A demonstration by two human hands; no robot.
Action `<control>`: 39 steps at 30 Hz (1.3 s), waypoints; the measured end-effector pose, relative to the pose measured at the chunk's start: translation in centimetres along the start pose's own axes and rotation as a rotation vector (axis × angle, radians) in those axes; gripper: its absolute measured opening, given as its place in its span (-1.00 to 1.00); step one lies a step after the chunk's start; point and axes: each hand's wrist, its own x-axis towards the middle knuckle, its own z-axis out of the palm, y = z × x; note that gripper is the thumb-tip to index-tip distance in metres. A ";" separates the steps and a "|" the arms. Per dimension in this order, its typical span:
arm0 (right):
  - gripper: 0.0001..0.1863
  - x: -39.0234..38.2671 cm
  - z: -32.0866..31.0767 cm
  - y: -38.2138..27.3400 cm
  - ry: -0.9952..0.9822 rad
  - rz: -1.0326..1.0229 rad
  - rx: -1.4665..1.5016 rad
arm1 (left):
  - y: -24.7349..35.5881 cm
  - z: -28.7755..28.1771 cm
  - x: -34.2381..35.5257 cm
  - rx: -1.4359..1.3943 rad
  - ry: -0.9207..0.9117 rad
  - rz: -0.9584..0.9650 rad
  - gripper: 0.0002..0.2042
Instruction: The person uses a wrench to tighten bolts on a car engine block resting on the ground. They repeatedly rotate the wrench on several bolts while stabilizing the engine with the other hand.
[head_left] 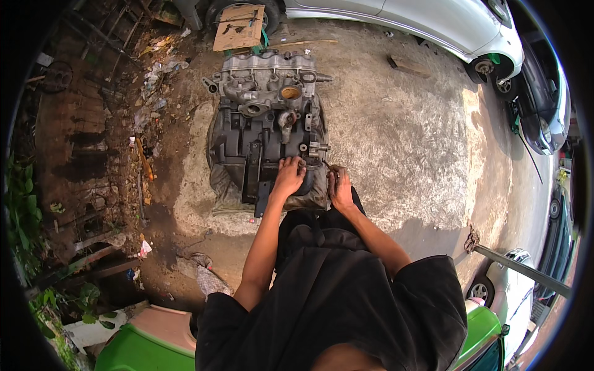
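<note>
A car engine (244, 133) sits upright right in front of me, with a grey metal top and a dark lower block. My left hand (289, 175) rests on its near side, fingers bent and pressed together by a round black part (303, 183). What those fingers grip, if anything, is hidden. Just off the engine's near right corner, my right hand (340, 187) is closed around a thin dark rod-like piece (325, 164); its exact kind is too small to tell. That piece points toward a small metal fitting (318, 148) on the engine's side. A flat black bracket (252, 170) stands left of my left hand.
Dark sheeting (309, 203) lies under the engine on the concrete floor (396, 142). Beyond it are a cardboard sheet (239, 28) with dark items and a wooden block (409, 65). A silver car (421, 18) stands at the back; litter (154, 80) lines the left.
</note>
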 end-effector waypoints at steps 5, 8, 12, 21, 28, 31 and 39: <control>-0.74 3.0 -1.0 0.7 0.217 0.264 0.031 | 0.2 0.0 0.0 0.018 -0.019 -0.050 -0.78; -0.67 5.8 -1.4 1.3 0.169 0.331 0.112 | 0.0 0.1 -0.2 0.057 0.001 -0.006 -0.77; -0.64 9.7 -1.0 2.1 0.047 0.357 0.101 | -0.3 0.2 -0.2 0.036 0.004 0.017 -0.78; -0.56 13.7 1.9 3.9 -0.115 0.178 -0.137 | -0.1 0.0 -0.3 0.003 0.016 0.031 -0.77; -0.52 16.0 3.3 5.5 -0.281 0.297 -0.208 | -0.7 0.4 -0.3 0.006 0.047 0.097 -0.79; -0.49 17.1 3.9 6.1 -0.367 0.396 -0.245 | -0.6 0.5 -0.2 0.038 0.045 0.065 -0.78; -0.53 18.4 4.2 6.9 -0.489 0.455 -0.224 | -0.1 0.2 -0.3 0.015 0.011 -0.008 -0.72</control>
